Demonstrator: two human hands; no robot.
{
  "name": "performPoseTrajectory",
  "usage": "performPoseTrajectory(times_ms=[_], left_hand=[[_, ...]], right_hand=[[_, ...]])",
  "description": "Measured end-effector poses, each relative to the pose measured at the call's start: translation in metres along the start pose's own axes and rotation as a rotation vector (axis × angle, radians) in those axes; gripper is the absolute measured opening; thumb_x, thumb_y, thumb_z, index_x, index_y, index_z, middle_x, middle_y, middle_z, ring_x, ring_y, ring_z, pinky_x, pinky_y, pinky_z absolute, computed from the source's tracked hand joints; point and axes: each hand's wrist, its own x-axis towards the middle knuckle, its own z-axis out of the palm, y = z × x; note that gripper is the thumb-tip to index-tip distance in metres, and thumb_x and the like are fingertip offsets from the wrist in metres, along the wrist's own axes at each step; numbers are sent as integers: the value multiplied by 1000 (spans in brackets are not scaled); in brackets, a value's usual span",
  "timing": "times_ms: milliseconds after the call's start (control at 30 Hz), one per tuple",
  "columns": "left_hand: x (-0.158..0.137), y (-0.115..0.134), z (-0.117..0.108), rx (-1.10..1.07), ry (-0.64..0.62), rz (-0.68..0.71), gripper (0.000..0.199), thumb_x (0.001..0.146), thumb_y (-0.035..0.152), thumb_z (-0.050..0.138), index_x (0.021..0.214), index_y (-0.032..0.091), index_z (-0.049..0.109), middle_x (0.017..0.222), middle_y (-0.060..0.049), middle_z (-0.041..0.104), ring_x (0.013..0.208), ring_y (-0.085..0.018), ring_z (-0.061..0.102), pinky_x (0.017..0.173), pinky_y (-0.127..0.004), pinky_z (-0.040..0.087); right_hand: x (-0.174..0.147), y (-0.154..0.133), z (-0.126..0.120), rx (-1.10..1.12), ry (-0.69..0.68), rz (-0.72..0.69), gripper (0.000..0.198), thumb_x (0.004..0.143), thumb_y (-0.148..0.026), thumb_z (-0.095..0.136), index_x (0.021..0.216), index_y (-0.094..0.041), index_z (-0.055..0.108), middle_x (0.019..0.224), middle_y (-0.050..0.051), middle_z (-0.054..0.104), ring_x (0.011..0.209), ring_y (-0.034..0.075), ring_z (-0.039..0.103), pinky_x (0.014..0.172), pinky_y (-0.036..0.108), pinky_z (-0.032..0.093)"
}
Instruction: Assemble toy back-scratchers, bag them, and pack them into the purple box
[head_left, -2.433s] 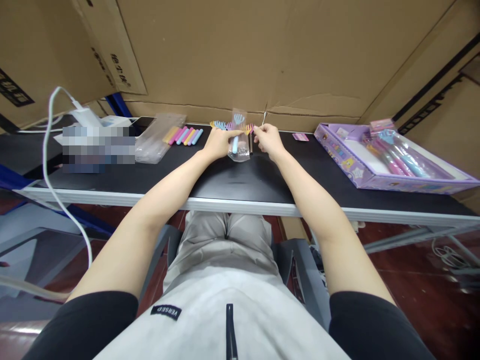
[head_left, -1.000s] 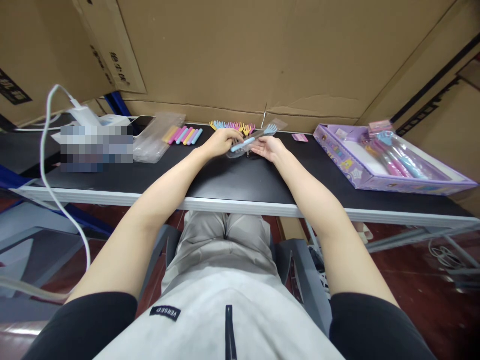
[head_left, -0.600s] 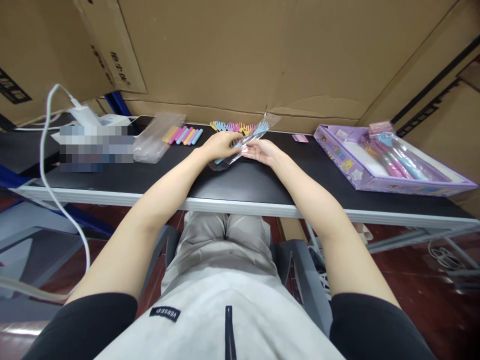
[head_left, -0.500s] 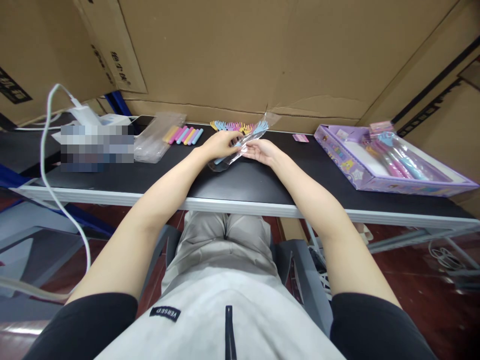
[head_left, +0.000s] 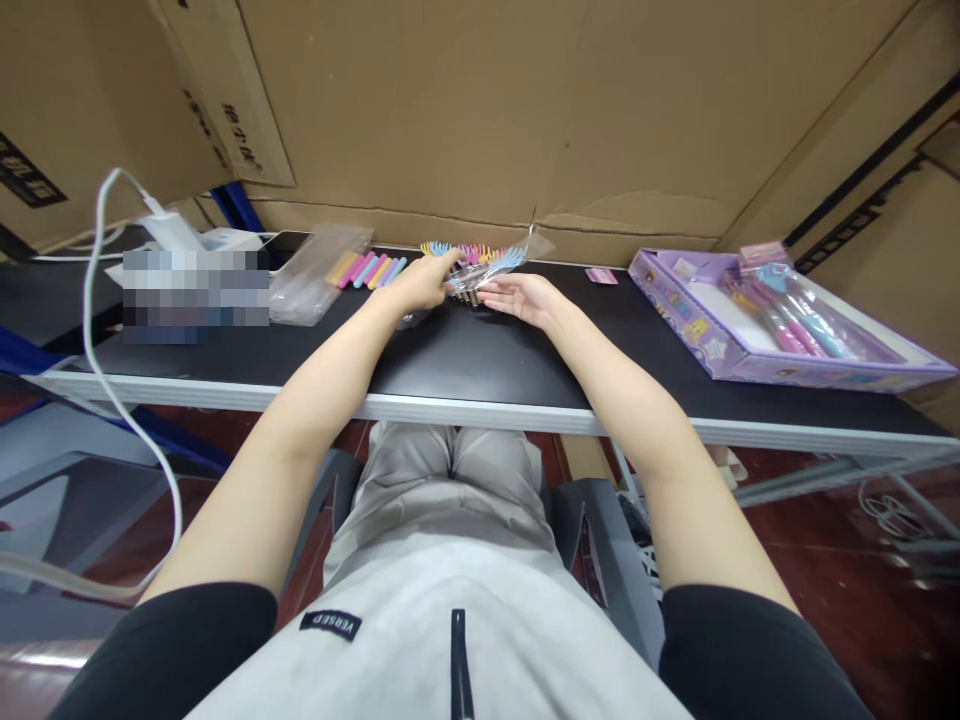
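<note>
Over the black table point(head_left: 480, 360), the left hand point(head_left: 422, 285) pinches one clear bag point(head_left: 474, 274).
The right hand point(head_left: 529, 298), just beside it, has loose, spread fingers. One blue claw point(head_left: 512, 259) is in the bag. One pink card point(head_left: 601, 275) lies off to the right. Behind sits a row of bright claws point(head_left: 441, 249), too crowded to count, then one cardboard wall point(head_left: 480, 120).

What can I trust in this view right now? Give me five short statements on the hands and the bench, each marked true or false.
1. The left hand holds a blue-pronged piece in clear wrapping. True.
2. The right hand is clenched into a fist. False: it is open.
3. A pink card lies between the right hand and the purple tray. True.
4. The purple tray is empty. False: wrapped items lie in it.
5. The row of coloured sticks lies to the left of the left hand. True.
</note>
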Motion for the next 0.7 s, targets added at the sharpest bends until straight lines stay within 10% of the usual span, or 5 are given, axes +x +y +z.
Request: performPoseTrajectory(times_ms=[700], left_hand=[[-1, -29, -6, 238, -118, -122, 66, 70, 11, 64, 134, 26, 69, 108, -11, 80, 98, -31, 73, 81, -34, 56]], right_hand=[[0, -8, -6, -94, 84, -103, 13, 97, -8, 53, 89, -13, 61, 76, 6, 72, 62, 13, 68, 67, 25, 59]])
